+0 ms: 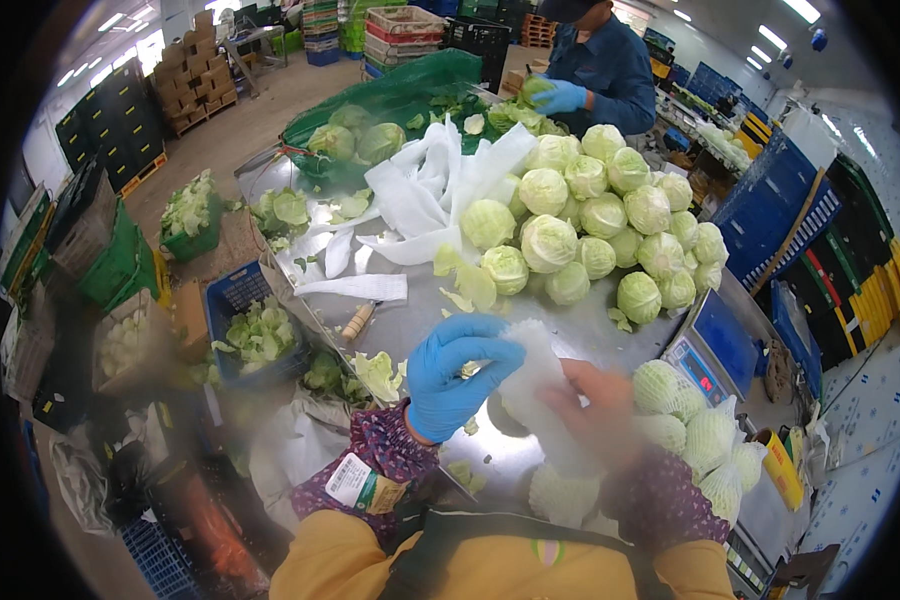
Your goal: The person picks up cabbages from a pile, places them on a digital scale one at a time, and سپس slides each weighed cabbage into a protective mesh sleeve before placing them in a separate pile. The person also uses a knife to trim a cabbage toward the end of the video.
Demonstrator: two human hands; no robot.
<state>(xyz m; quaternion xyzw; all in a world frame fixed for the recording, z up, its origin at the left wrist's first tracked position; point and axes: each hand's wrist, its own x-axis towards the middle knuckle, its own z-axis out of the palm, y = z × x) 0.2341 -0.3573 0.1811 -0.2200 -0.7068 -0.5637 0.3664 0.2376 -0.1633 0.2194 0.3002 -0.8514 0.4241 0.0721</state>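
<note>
My left hand (456, 375), in a blue glove, pinches one end of a white foam net sleeve (538, 375) above the steel table. My bare right hand (596, 409) grips the same sleeve lower down and is blurred. The sleeve looks flattened, and I cannot tell whether anything is inside it. Beyond my hands, trimmed cabbages (548, 244) are piled on the table (390, 330). Loose foam sleeves (412, 187) lie heaped to their left. Netted cabbages (709, 442) sit to the right of my right hand, and another netted cabbage (562, 495) rests close to my body.
A knife (358, 321) with a wooden handle lies at the table's left edge. A digital scale (709, 352) stands on the right. Across the table a co-worker (600, 75) in blue gloves holds a cabbage. A blue crate (251, 322) of trimmed leaves stands on the left.
</note>
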